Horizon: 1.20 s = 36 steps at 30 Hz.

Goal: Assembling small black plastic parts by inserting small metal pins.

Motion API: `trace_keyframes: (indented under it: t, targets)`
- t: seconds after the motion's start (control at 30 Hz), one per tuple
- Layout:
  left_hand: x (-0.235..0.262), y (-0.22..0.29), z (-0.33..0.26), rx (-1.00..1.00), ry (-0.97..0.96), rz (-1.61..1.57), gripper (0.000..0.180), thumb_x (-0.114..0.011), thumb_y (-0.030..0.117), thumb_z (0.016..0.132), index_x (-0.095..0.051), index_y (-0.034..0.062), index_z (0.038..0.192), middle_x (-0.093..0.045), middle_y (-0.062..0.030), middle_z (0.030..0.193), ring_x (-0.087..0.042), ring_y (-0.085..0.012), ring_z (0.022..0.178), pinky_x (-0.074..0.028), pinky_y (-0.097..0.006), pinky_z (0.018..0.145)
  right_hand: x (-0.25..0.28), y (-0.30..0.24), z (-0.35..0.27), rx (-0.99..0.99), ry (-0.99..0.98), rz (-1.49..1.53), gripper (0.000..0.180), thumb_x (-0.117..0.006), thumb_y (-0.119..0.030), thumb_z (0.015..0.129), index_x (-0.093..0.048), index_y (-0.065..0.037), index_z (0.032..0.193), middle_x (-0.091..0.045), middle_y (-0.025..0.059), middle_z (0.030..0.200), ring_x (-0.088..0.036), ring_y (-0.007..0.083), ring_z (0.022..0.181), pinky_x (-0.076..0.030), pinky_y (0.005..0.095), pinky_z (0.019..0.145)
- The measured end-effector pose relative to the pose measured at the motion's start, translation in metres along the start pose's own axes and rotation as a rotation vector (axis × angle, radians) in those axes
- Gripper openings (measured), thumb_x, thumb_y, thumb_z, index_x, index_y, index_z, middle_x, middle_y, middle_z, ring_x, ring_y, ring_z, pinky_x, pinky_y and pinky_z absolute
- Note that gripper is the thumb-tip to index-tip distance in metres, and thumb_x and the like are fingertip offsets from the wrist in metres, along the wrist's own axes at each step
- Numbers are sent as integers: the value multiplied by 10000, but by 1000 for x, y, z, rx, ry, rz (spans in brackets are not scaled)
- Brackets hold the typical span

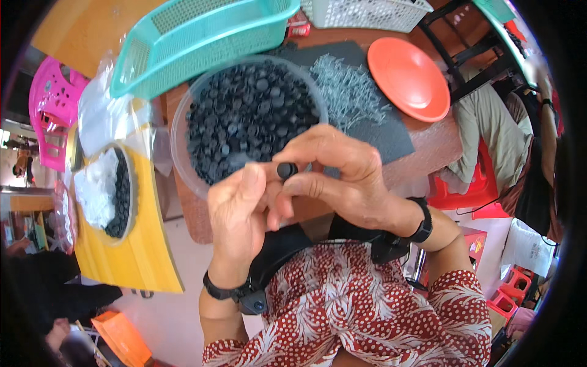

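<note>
A small round black plastic cap (286, 170) is pinched between the thumb and forefinger of my right hand (345, 168), just in front of a big clear tub. Close against it on the left is my left hand (238, 205), its fingers curled and its thumb pointing up. Whether those fingers hold anything is hidden from me. The round tub (178, 144) is filled with many loose black caps (244, 110) like this one. To its right, a heap of grey metal screws (348, 88) lies on a dark flat mat (391, 137).
A red-orange plastic plate (408, 79) sits right of the screws. Behind the tub are a turquoise basket (208, 43) and a white basket (367, 15). On a yellow board (143, 244) at left stands another tub (127, 202) with black pieces and a plastic bag. Someone sits at right (489, 122).
</note>
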<state>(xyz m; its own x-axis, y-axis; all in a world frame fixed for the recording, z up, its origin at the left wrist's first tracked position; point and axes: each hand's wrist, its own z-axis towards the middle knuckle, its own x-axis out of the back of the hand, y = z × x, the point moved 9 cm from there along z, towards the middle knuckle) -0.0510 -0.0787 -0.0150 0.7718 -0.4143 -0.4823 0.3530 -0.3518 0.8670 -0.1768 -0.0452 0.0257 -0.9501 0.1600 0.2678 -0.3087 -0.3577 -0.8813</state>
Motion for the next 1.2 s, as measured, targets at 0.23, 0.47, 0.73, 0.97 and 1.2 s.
trace_keyframes:
  t: [0.23,0.47,0.73,0.97,1.2]
  targets:
    - [38,29,-19,-275,276,464,264,-589,185,900,-617,-76,929,-564,-85,604,-462,-92,468,-352,-189,450,40,28,12,-208,110,81,206,-712,-50,750,-661,-13,946,-601,26,750,-548,85,698,-462,245,616]
    - [86,40,-31,-361,448,521,172,-569,107,905,-603,-54,957,-557,-54,647,-470,-77,527,-353,-172,484,152,82,108,-234,304,-61,204,-678,-96,718,-687,4,896,-661,92,734,-622,155,698,-500,287,640]
    - [95,62,-16,-568,506,575,161,-607,40,877,-613,-61,1002,-633,-82,850,-582,-109,723,-491,-226,664,279,117,178,-43,495,-943,505,-692,-265,768,-574,-1,1183,-661,153,1032,-627,212,974,-478,312,834]
    - [92,82,0,-564,427,1034,142,-647,-11,793,-638,-11,935,-630,-78,828,-597,-166,747,-471,-268,673,114,82,79,-24,196,-657,201,-647,-85,787,-629,7,966,-642,113,865,-590,199,755,-467,301,700]
    - [60,86,21,-689,269,1653,251,-618,-58,683,-605,5,925,-597,-118,801,-563,-302,796,-437,-368,715,84,42,30,117,89,-581,101,-622,36,767,-610,3,862,-597,108,790,-554,222,689,-438,311,619]
